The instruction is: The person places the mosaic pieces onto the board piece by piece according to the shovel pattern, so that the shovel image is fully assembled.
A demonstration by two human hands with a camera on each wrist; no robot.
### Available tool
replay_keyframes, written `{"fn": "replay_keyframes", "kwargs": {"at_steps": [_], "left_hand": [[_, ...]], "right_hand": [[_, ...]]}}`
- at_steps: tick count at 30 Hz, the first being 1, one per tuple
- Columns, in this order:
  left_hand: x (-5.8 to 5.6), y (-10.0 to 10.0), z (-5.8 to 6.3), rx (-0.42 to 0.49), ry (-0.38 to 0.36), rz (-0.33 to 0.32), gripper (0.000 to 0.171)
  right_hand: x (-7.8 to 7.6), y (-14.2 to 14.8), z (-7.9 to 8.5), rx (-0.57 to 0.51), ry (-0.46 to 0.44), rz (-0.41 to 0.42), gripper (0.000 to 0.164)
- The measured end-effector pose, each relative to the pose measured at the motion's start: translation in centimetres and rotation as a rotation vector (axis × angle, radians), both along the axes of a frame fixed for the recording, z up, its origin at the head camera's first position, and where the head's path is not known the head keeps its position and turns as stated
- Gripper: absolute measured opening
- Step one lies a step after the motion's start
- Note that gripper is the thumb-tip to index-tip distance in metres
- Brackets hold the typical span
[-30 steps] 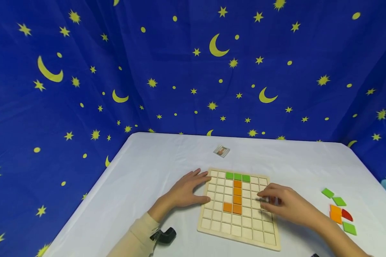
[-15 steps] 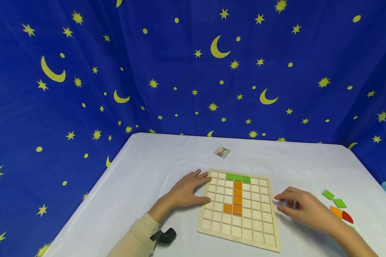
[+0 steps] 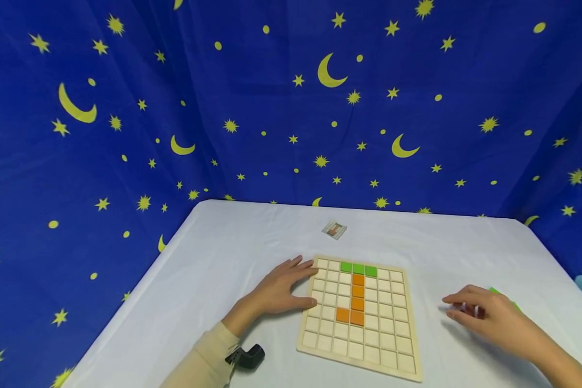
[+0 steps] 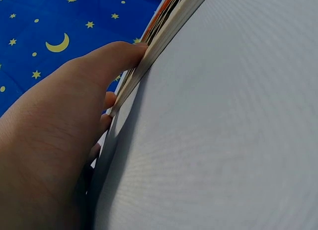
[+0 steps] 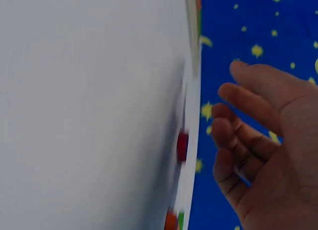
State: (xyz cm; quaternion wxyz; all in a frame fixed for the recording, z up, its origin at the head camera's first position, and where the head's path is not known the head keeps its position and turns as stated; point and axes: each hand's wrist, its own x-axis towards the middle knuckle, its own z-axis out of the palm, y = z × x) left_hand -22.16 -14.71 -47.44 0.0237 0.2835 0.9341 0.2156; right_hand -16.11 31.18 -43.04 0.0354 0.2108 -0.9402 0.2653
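Observation:
A wooden grid board [image 3: 414,345] lies on the table, with a row of green square tiles [image 3: 358,268] at its far side. Orange tiles [image 3: 357,291] run down below them in a column, one more sitting beside its lower end. My left hand [image 3: 277,286] rests at the board's left edge, thumb and fingertips on the rim with the fingers spread. Right of the board, my right hand [image 3: 490,319] hovers over the table, fingers loosely bent and holding nothing. Behind it a green tile [image 3: 493,290] peeks out; the right wrist view shows a red piece [image 5: 182,146] and an orange piece [image 5: 171,221].
A small card [image 3: 335,229] printed with a grid and coloured pattern lies beyond the board. White cloth [image 3: 252,231] covers the table. Blue curtains [image 3: 271,97] with moons and stars stand behind and at the sides. A black device [image 3: 249,357] sits at my left wrist.
My right hand has moved right, from over the board's right side to the table near the loose pieces, now covering most of them. My left hand and the tiles on the board stay put.

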Motion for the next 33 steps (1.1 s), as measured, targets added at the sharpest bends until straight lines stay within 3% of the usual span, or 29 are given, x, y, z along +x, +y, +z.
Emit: {"fn": "replay_keyframes", "kwargs": {"at_steps": [11,23,33], "left_hand": [[-0.1,0.1,-0.1,0.0,0.003,-0.005,0.08],[-0.1,0.1,-0.1,-0.009,0.012,0.0,0.08],[0.0,0.2,-0.2,0.0,0.016,-0.005,0.08]], "right_hand": [[-0.1,4.0,-0.3,0.115,-0.104,-0.169,0.03],[-0.3,8.1,-1.8,0.205,-0.112,-0.26,0.041],[-0.4,9.4,-2.3,0.242,-0.158,-0.27,0.038]]}}
